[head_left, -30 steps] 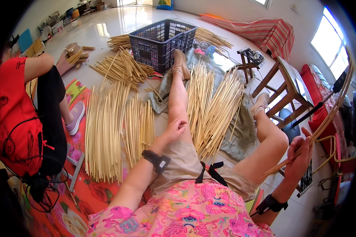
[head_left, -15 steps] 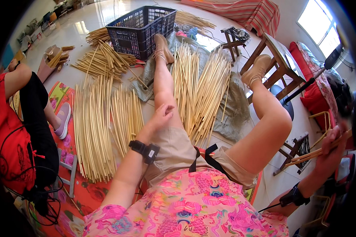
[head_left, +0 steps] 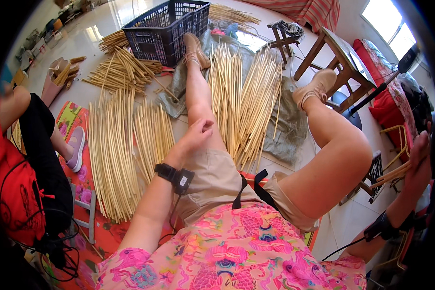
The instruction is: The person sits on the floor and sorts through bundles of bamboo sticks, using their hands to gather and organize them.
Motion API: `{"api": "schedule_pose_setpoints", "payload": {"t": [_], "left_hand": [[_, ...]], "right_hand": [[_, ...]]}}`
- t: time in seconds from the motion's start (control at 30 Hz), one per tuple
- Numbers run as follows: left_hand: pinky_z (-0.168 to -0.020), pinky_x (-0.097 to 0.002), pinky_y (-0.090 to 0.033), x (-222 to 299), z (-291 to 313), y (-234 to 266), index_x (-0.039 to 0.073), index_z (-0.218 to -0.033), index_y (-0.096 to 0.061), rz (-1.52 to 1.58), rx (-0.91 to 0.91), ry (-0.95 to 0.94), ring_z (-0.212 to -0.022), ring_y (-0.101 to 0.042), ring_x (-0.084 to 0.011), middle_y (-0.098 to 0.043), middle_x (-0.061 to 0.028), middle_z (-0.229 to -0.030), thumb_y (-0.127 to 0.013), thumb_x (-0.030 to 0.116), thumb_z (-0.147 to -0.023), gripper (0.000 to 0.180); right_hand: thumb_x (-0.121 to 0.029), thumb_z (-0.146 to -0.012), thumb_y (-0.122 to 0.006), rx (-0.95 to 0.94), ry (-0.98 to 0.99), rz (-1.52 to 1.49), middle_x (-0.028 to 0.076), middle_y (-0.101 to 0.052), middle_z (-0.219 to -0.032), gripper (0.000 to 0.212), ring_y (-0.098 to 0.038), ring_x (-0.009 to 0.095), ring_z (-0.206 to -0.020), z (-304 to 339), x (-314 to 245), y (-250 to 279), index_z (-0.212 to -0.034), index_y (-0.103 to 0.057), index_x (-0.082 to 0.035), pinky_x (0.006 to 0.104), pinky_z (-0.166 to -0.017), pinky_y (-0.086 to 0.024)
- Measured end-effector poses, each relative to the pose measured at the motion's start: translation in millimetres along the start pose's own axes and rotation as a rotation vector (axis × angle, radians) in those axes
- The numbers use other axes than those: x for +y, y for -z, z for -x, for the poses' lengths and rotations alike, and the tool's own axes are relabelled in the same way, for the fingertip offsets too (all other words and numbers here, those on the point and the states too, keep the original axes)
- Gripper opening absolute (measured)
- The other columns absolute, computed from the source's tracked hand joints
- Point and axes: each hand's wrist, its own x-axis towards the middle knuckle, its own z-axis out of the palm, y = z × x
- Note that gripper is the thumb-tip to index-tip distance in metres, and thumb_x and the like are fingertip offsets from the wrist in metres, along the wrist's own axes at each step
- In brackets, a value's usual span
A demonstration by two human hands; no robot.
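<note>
My left hand rests on my left leg just above the knee, its fingers loosely bent and nothing visible in it. Far out at the right edge, my right hand is raised, closed around a few thin wooden sticks whose ends point left. Part of that hand is dim near the rim. Between my legs, long pale sticks lie in two fanned bundles on a grey-green plastic sheet. Left of my leg, more long sticks are spread over a red floral mat.
A dark plastic crate stands beyond my left foot, beside a heap of shorter sticks. A wooden stool and small folding stools stand right. Another person's leg and lilac shoe are at left, near tangled black cables.
My right hand has moved outward to the right with the sticks, which show less now. My right knee has shifted right. The left hand stays on my leg.
</note>
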Motion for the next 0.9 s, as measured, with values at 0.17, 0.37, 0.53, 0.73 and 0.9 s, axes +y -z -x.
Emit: {"api": "schedule_pose_setpoints", "payload": {"t": [0.17,0.37,0.53,0.73,0.9], "left_hand": [[-0.088,-0.0297,-0.044,6.7,-1.8,4.7,0.000,-0.119,-0.049,0.021,-0.061,0.079,-0.102,-0.056,-0.0205,-0.056,-0.0122,-0.115,-0.055,0.013,-0.086,0.036],[-0.080,-0.0280,-0.048,9.3,-7.7,14.0,-0.001,-0.120,-0.047,0.090,-0.051,0.132,-0.089,-0.060,-0.0170,-0.059,-0.0116,-0.107,-0.054,0.015,-0.088,0.037],[-0.078,-0.0269,-0.048,31.7,-18.0,25.9,0.000,-0.120,-0.047,0.109,-0.088,0.225,-0.087,-0.059,-0.0148,-0.058,-0.0111,-0.103,-0.051,0.019,-0.090,0.035],[-0.079,-0.0300,-0.049,69.8,-63.4,-14.4,0.003,-0.123,-0.041,0.681,-0.347,0.236,-0.090,-0.060,-0.0178,-0.057,-0.0106,-0.102,-0.038,0.031,-0.096,0.039],[-0.087,-0.0364,-0.045,51.9,-89.9,-63.3,0.005,-0.123,-0.041,1.039,-0.489,0.466,-0.101,-0.058,-0.0255,-0.058,-0.0144,-0.110,-0.029,0.038,-0.098,0.043]], "right_hand": [[-0.012,-0.091,-0.039,-0.224,0.573,0.707,-0.001,-0.042,-0.057,0.025,-0.040,0.008,-0.046,-34.6,-18.1,-42.2,-0.108,-0.045,0.005,0.0196,-0.054,-0.040],[-0.017,-0.095,-0.038,0.068,-0.105,-0.197,0.006,-0.042,-0.083,0.038,-0.036,0.014,-0.063,-54.0,12.2,-91.3,-0.131,-0.035,-0.004,0.0294,-0.062,-0.027],[-0.024,-0.099,-0.034,-0.367,-0.259,-0.434,0.000,-0.045,-0.076,0.036,-0.032,0.000,-0.044,-73.1,60.2,-151.2,-0.127,-0.043,-0.003,0.0124,-0.038,-0.027],[-0.031,-0.096,-0.040,-0.501,-0.720,-0.784,0.003,-0.056,-0.071,0.032,-0.039,0.005,-0.043,-57.7,154.7,-286.8,-0.108,-0.052,-0.004,0.0183,-0.035,-0.028],[-0.028,-0.096,-0.039,-0.420,-1.157,-0.863,0.006,-0.056,-0.076,0.027,-0.041,0.007,-0.048,3.0,267.5,-354.9,-0.106,-0.048,-0.004,0.0186,-0.035,-0.029]]}}
